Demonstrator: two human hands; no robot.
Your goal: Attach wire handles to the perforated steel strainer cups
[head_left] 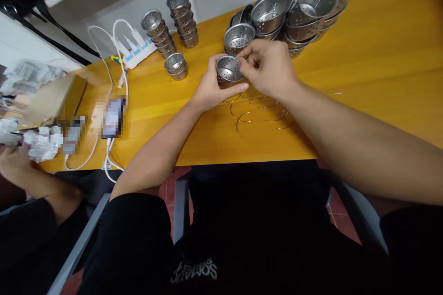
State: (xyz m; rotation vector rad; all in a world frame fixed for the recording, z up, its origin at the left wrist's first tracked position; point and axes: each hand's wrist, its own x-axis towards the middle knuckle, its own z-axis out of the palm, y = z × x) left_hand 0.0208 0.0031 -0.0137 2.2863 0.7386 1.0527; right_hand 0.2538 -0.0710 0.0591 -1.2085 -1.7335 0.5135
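My left hand [211, 85] is wrapped round a small perforated metal cup [229, 70], its open top facing up. At the cup's right rim my right hand [265, 64] is closed in a pinch; what lies between its fingertips is too small to make out. Several thin curved wires [244, 115] lie on the table just below the hands. Right behind the held cup stands another perforated cup [239, 37], beside a large cluster of stacked and tilted metal cups [304, 14].
On the wooden table [387, 50], metal cups stand in stacks [183, 18] at the back left. A power strip [140, 53] with white cables, a phone [113, 117], another device [74, 136] and a cardboard box [55, 99] are further left. Another person's hand [15, 159] holds plastic wrapping.
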